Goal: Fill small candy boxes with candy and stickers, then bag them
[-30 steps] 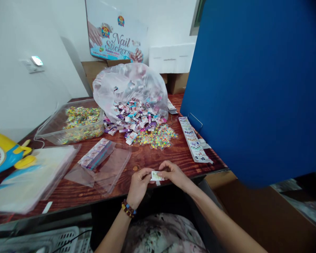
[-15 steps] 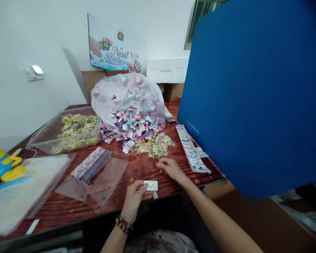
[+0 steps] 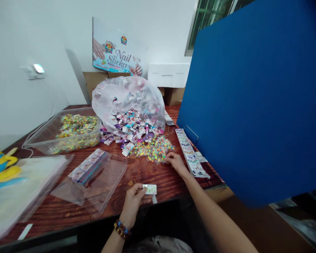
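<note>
My left hand [image 3: 134, 199], with a beaded bracelet at its wrist, holds a small flat box [image 3: 150, 189] near the front edge of the table. A white flap sticks out from the box's near side. Farther off, my right hand [image 3: 175, 163] reaches to the right edge of a pile of small clear candy packets [image 3: 154, 149] with bright coloured bits inside. Its thumb and fingertips are brought together at the pile; what lies between them is too small to make out. Behind the packets, many small printed boxes [image 3: 133, 128] spill from a large clear plastic bag [image 3: 102, 95].
A clear tub [image 3: 38, 142] of candy packets stands left. Nearer are a wrapped row of boxes [image 3: 87, 166] and a stack of plastic bags [image 3: 42, 175]. Sticker strips [image 3: 191, 154] lie right, beside a big blue panel [image 3: 252, 105]. A Nail Stickers carton [image 3: 118, 49] stands behind.
My right hand has moved forward and slightly right to the edge of the candy packets. My left hand still holds the small box in nearly the same place. The view has tilted slightly.
</note>
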Motion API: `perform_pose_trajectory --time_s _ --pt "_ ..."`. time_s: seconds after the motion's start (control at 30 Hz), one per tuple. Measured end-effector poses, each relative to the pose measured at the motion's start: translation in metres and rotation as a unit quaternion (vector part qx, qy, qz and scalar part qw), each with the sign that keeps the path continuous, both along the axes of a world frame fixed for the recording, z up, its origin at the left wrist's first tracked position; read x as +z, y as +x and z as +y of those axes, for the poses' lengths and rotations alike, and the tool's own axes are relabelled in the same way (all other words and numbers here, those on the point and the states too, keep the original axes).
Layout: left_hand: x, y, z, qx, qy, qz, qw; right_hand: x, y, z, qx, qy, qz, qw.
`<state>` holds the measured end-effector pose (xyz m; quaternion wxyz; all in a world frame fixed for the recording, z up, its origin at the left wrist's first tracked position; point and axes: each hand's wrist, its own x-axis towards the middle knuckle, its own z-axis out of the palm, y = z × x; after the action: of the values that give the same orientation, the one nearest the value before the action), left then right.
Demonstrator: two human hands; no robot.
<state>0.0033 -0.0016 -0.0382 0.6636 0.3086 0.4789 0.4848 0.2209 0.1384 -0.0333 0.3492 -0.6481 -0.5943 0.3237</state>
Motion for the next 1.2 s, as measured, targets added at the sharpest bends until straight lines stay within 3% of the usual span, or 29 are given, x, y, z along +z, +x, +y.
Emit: perform_pose_trajectory --time_s 0.17,0.3,0.4,0.5,0.6,1.2 --pt "0.007 0.001 0.001 -0.001 -0.004 0.005 1.0 0.006 0.01 -0.014 0.053 0.05 0.064 0.995" --pt "0.013 0.002 0.004 -0.014 -0.008 0.018 1.0 0.019 0.009 -0.027 0.117 0.05 0.103 0.986" --pt "0.017 0.002 0.009 -0.024 0.003 0.036 0.999 0.034 0.002 -0.043 0.183 -0.007 0.14 0.973" --pt "0.02 0.001 0.014 -0.053 0.019 0.053 0.997 0.047 -0.012 -0.06 0.286 -0.086 0.183 0.937" --pt "0.022 0.0 0.016 -0.073 0.03 0.061 0.995 0.054 -0.027 -0.07 0.344 -0.097 0.18 0.916" --pt "0.019 0.005 0.015 -0.107 0.02 0.041 0.993 0.051 -0.044 -0.057 0.418 -0.14 0.005 0.897"
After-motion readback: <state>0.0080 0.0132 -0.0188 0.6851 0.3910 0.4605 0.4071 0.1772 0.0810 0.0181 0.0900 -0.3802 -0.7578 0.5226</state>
